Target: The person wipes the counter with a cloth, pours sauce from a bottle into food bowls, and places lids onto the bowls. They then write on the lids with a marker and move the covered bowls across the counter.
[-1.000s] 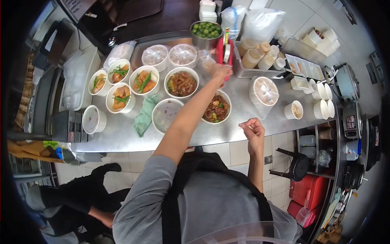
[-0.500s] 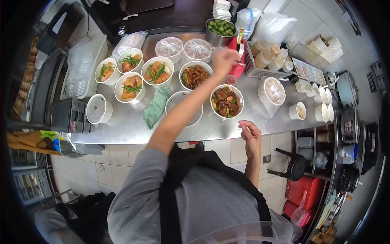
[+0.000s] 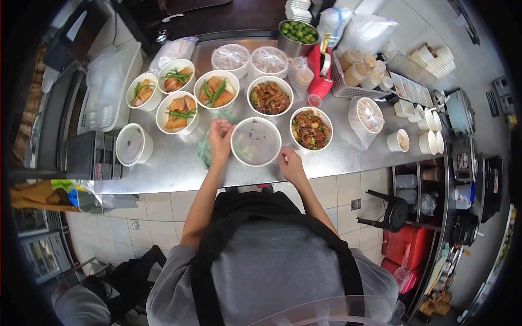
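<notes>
A white bowl with a clear, misted lid stands near the counter's front edge, between my two hands. My left hand is at the bowl's left rim, empty, its fingers loosely bent and apart. At the lower right rim, my right hand is closed, with the fingertips against the bowl's side. A crumpled green cloth lies partly hidden behind my left hand. Just beyond the lidded bowl is an uncovered bowl of brown meat. Another bowl of sauced meat and vegetables is to its right.
Several bowls with meat and green beans stand at the left. Bagged bowls and a pot of green limes line the back. A red tape dispenser stands by a basket of sauce bottles. White cups are at the right.
My left hand has come back from the red tape dispenser to the lidded bowl's left side. My right hand has moved left from the counter's front edge to the bowl's right side.
</notes>
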`<state>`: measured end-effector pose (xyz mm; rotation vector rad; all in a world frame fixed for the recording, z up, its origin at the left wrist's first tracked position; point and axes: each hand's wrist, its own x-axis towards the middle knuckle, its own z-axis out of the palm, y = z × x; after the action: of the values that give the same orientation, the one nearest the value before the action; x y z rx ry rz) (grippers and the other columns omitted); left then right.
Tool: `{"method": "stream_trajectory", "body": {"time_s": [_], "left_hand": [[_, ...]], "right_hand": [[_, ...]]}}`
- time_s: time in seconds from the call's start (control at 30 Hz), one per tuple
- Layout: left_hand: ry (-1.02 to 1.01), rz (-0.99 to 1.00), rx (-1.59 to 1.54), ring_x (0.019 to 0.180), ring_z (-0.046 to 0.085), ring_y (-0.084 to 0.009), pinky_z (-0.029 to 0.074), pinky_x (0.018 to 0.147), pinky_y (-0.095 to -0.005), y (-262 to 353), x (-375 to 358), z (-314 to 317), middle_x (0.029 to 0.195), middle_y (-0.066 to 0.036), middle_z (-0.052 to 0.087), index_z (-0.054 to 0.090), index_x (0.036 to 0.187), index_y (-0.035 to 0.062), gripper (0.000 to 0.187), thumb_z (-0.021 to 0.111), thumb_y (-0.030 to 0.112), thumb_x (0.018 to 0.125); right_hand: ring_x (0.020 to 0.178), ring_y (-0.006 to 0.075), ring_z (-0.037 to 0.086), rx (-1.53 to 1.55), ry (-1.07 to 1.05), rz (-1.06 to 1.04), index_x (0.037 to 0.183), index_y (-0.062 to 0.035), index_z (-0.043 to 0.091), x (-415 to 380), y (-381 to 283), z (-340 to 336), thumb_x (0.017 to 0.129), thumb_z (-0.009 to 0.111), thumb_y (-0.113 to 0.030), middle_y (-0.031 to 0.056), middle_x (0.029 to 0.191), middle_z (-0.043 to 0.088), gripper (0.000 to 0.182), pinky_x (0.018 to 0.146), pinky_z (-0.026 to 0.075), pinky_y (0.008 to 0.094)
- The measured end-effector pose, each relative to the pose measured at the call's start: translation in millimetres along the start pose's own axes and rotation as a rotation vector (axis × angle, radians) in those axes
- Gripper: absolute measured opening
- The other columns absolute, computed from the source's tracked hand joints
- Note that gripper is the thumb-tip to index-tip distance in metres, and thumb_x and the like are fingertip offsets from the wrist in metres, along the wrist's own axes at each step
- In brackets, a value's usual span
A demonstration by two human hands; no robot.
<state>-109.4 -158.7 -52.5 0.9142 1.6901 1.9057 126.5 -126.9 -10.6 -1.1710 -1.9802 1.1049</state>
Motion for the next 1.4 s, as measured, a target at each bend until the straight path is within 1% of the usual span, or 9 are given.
{"method": "stream_trajectory", "body": {"time_s": [0.2,0.43,0.53,0.57,0.77,0.93,1.2,1.33,1.4], "left_hand": [[-0.056,-0.062,0.084,0.067,0.058,-0.0182,0.047,0.062,-0.0300,-3.9,-12.5,-3.2,0.077,-0.010,0.056,0.039,0.106,0.0048,0.035,0.063,0.008,0.080],[-0.354,0.156,0.552,0.093,0.058,-0.0240,0.044,0.082,-0.0322,-1.1,-17.3,-23.4,0.095,-0.014,0.059,0.032,0.125,0.0026,0.044,0.052,0.016,0.088],[-0.480,-0.404,-0.100,0.120,0.041,-0.0244,0.031,0.100,-0.0316,13.7,-37.3,-32.8,0.124,-0.018,0.047,0.023,0.136,0.0015,0.056,0.040,0.033,0.093],[-0.507,-0.448,-0.067,0.124,0.033,-0.0241,0.025,0.102,-0.0313,25.1,-48.8,-36.9,0.130,-0.016,0.038,0.017,0.137,0.0012,0.059,0.037,0.036,0.094],[-0.689,-0.651,-0.209,0.136,0.002,-0.0248,0.010,0.108,-0.0406,79.6,-66.6,-49.1,0.148,-0.009,0.002,-0.004,0.142,0.0109,0.068,0.032,0.043,0.094],[-0.607,-0.944,-0.670,0.135,0.014,-0.0267,0.023,0.104,-0.0424,85.3,-64.8,-58.7,0.148,-0.009,0.007,-0.004,0.142,0.0145,0.074,0.042,0.041,0.091],[-0.632,-0.692,-0.034,0.093,0.060,-0.0172,0.046,0.076,-0.0273,102.6,-49.8,-86.4,0.105,-0.009,0.062,0.047,0.124,0.0028,0.044,0.054,0.028,0.089],[-0.468,-0.523,0.150,0.087,0.059,-0.0141,0.047,0.074,-0.0270,122.3,-42.7,-100.8,0.101,-0.009,0.062,0.052,0.118,0.0008,0.037,0.056,0.022,0.088],[-0.364,-0.388,0.190,0.087,0.059,-0.0159,0.048,0.075,-0.0289,132.6,-39.7,-105.5,0.101,-0.010,0.062,0.052,0.117,0.0013,0.036,0.057,0.020,0.087]], "right_hand": [[0.049,0.0079,0.051,0.434,-0.409,0.586,0.111,-0.0086,0.053,20.0,-7.3,-10.1,0.090,0.043,-0.020,0.0001,0.075,0.055,0.025,0.044,0.040,0.0196],[0.089,0.0178,0.057,0.248,-0.094,0.352,0.119,-0.0025,0.046,5.3,17.2,15.4,0.092,0.035,-0.013,0.0103,0.105,0.056,0.031,0.071,0.047,0.0296],[0.126,0.0202,0.032,0.145,-0.044,0.265,0.130,-0.0031,0.035,-13.8,-4.3,34.3,0.096,0.035,-0.027,0.0117,0.131,0.040,0.042,0.103,0.023,0.0337],[0.125,0.0202,0.032,0.950,0.026,0.320,0.132,-0.0031,0.031,-14.2,30.7,60.6,0.096,0.034,-0.035,0.0097,0.132,0.038,0.048,0.104,0.023,0.0323],[0.113,0.0263,0.046,0.320,-0.087,0.261,0.119,0.0079,0.045,12.9,0.4,54.8,0.093,0.035,-0.043,0.0221,0.121,0.050,0.057,0.096,0.033,0.0333],[0.061,0.0185,0.061,-0.063,-0.231,-0.051,0.077,-0.0013,0.066,48.0,-37.8,-48.4,0.085,0.055,-0.021,0.0108,0.061,0.063,0.025,0.061,0.048,0.0324],[0.077,0.0368,0.059,-0.480,0.790,-0.394,0.098,0.0039,0.060,368.4,14.1,-121.4,0.073,0.065,-0.018,0.0201,0.076,0.061,0.034,0.077,0.045,0.0434],[0.078,0.0355,0.061,-0.605,0.560,-0.087,0.085,-0.0028,0.068,417.1,49.0,-135.7,0.069,0.066,-0.019,0.0230,0.078,0.062,0.023,0.074,0.046,0.0428],[0.078,0.0349,0.056,-0.525,0.626,-0.400,0.084,-0.0001,0.062,427.2,64.7,-145.6,0.079,0.054,-0.017,0.0197,0.081,0.060,0.019,0.071,0.044,0.0405]]}}
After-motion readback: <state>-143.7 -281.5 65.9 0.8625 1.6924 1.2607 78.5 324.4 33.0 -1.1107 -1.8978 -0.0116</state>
